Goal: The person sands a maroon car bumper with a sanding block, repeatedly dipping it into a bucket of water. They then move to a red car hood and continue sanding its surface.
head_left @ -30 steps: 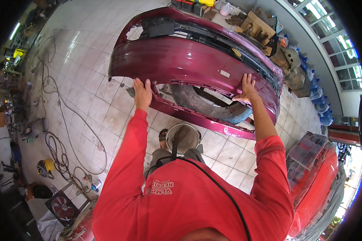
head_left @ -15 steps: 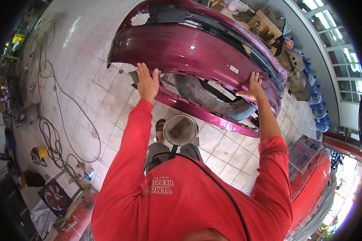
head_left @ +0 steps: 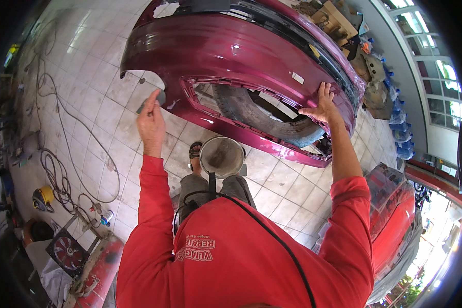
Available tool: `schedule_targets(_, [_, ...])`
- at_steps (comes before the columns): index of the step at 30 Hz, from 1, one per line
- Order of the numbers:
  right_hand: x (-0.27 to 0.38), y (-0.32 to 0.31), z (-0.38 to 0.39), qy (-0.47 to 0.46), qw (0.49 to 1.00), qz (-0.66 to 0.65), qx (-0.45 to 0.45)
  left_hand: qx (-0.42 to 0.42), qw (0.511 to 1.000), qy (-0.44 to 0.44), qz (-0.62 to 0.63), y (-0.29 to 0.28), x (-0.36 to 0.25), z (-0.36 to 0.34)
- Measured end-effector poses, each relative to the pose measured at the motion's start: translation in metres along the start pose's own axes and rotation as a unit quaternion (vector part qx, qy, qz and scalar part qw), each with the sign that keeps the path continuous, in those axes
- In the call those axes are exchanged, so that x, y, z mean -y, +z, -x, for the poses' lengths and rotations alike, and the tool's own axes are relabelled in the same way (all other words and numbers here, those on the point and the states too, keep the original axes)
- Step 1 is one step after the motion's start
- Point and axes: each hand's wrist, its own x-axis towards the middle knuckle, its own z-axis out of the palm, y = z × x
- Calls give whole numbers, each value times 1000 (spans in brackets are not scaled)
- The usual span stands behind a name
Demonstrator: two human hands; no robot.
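A maroon car bumper (head_left: 215, 49) lies across the upper middle, with a tyre (head_left: 244, 110) seen through its large opening. My left hand (head_left: 150, 115) is closed on a thin dark grey pad (head_left: 158, 97), off the bumper's lower left end. My right hand (head_left: 323, 105) rests open on the bumper's face, right of the opening, with fingers spread. A round grey bucket (head_left: 222, 155) stands between my feet, below the bumper.
Looped cables (head_left: 61, 179), a yellow-and-black object (head_left: 43, 198), a fan (head_left: 66, 249) and a red cylinder (head_left: 95, 272) are at left. Cardboard (head_left: 339, 23), metal parts (head_left: 374, 82) and blue-capped water bottles (head_left: 401, 133) line the right wall, near a covered red car body (head_left: 390, 226).
My left hand has left the bumper's lower edge, moving left, and now grips the grey pad clear of it. My right hand stays on the bumper, which sits higher in view.
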Motion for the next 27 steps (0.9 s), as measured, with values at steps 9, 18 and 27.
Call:
schedule_targets(9, [-8, 4, 0, -29, 998, 50, -24, 18, 974, 74, -213, 106, -1, 69])
schedule_targets(18, [-1, 3, -4, -17, 999, 29, -24, 27, 982, 16, -185, 112, 17, 12])
schedule_targets(27, [-14, 7, -14, -14, 998, 68, -10, -34, 978, -173, -108, 108, 12, 50])
